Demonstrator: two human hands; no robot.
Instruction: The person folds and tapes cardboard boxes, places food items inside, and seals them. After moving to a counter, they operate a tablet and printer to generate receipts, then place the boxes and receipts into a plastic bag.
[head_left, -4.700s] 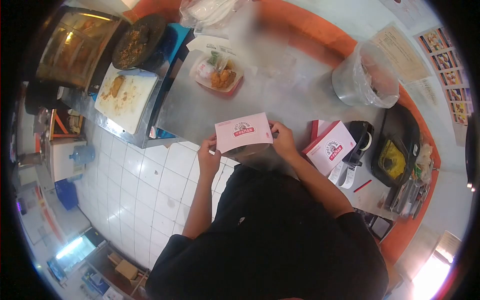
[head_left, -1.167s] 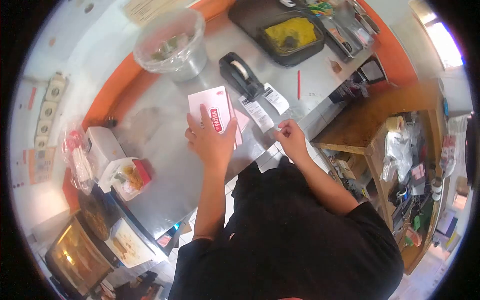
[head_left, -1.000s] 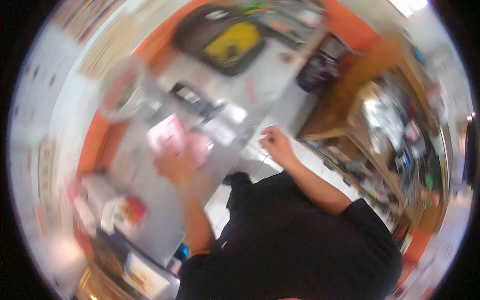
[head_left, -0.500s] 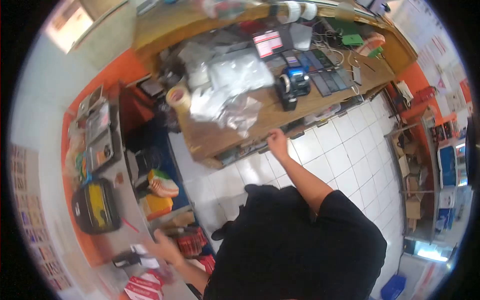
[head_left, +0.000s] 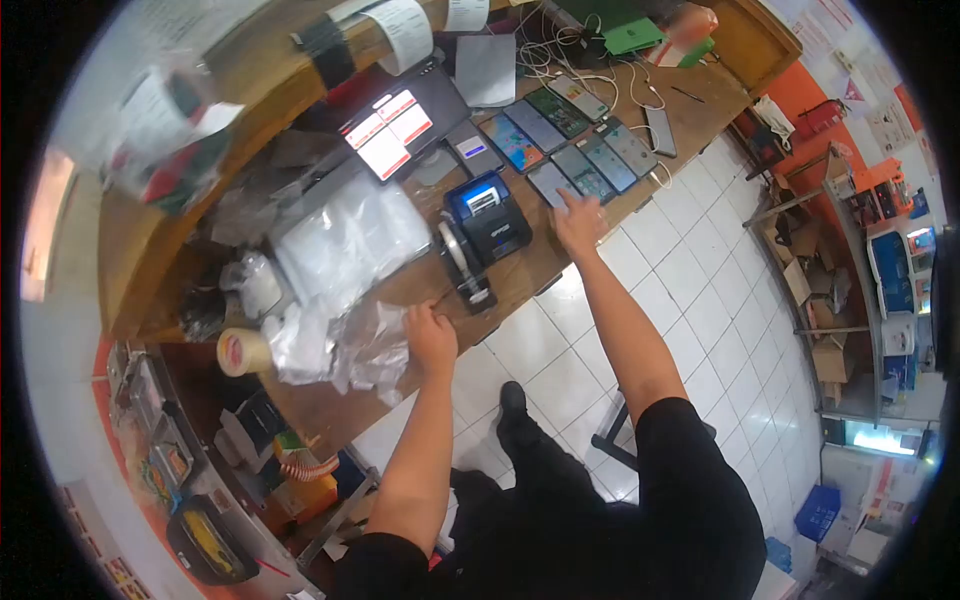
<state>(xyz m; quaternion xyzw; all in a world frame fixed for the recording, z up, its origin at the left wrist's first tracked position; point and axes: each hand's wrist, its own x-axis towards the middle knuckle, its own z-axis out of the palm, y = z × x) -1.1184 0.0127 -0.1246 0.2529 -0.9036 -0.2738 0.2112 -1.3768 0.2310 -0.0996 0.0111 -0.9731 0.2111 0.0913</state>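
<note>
My right hand (head_left: 580,222) reaches over the desk's front edge, a finger extended onto the nearest phone (head_left: 552,184) in a group of several phones. My left hand (head_left: 432,337) rests at the edge of the wooden desk (head_left: 520,275), beside crumpled clear plastic (head_left: 375,345); its fingers are curled and whether they hold anything is hidden. Between my hands stands a black card terminal (head_left: 490,222) with a lit blue screen, next to a black tape dispenser (head_left: 465,265). A tablet (head_left: 390,130) with a red and white screen lies behind them.
A stack of plastic bags (head_left: 350,230) and a tape roll (head_left: 243,352) lie on the left of the desk. White cables (head_left: 570,50) run behind the phones. A metal shelf (head_left: 850,330) stands at right, and a black and yellow case (head_left: 210,540) lies at lower left.
The view has turned and come closer to the desk. My right hand has moved from beside the desk's edge onto a phone; my left hand has come from the side counter to the desk's edge.
</note>
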